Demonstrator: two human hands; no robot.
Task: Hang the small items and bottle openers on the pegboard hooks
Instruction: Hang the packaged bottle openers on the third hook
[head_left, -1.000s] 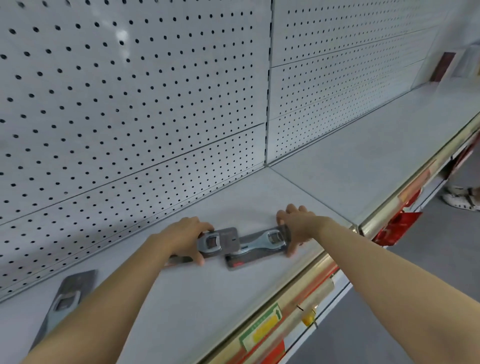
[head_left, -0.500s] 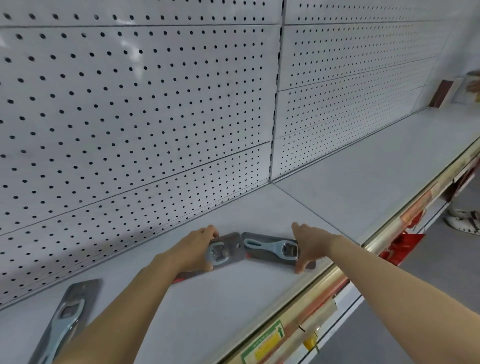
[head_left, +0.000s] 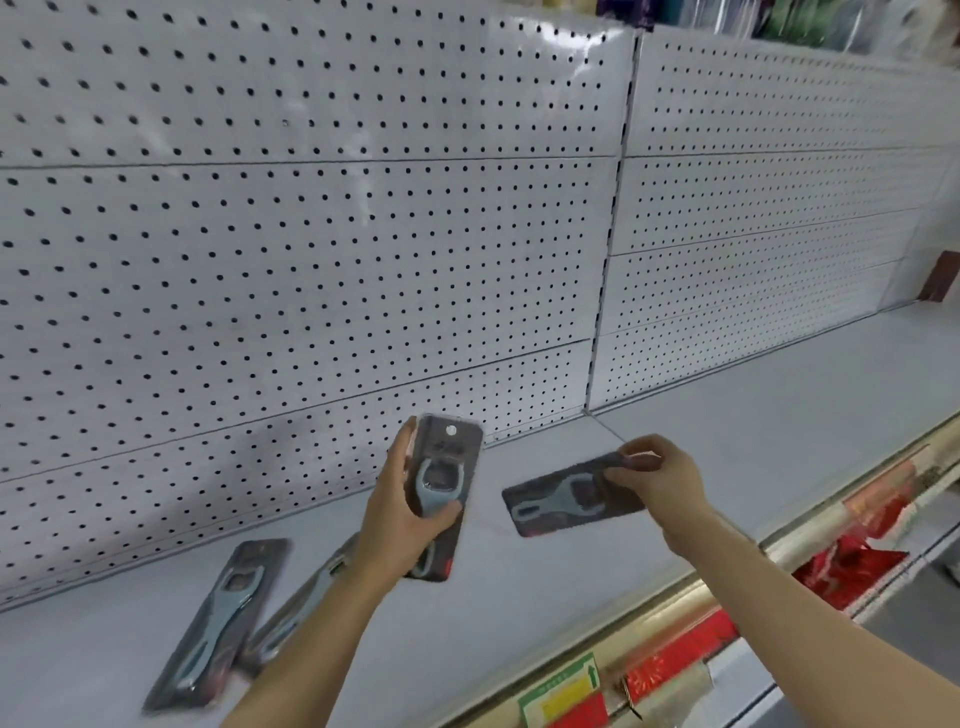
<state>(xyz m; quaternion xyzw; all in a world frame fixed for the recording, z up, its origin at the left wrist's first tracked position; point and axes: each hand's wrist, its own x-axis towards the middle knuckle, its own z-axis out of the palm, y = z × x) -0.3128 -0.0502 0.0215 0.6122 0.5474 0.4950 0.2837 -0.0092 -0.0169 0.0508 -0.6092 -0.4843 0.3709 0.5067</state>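
One carded bottle opener (head_left: 441, 493) is held upright above the shelf (head_left: 779, 415) by the left hand (head_left: 402, 512), the grip clamped round the card's lower half, hang hole (head_left: 451, 430) uppermost. A second carded opener (head_left: 569, 493) is pinched at one end by the right hand (head_left: 657, 480) and held nearly level, off the shelf. Two further carded openers (head_left: 218, 618) lie flat on the shelf at the left, overlapping. No hooks are visible on the pegboard (head_left: 311, 260) within this view. It is judged that each card should be turned hole-up and squared to its hook before being slid on; the right card needs rotating first.
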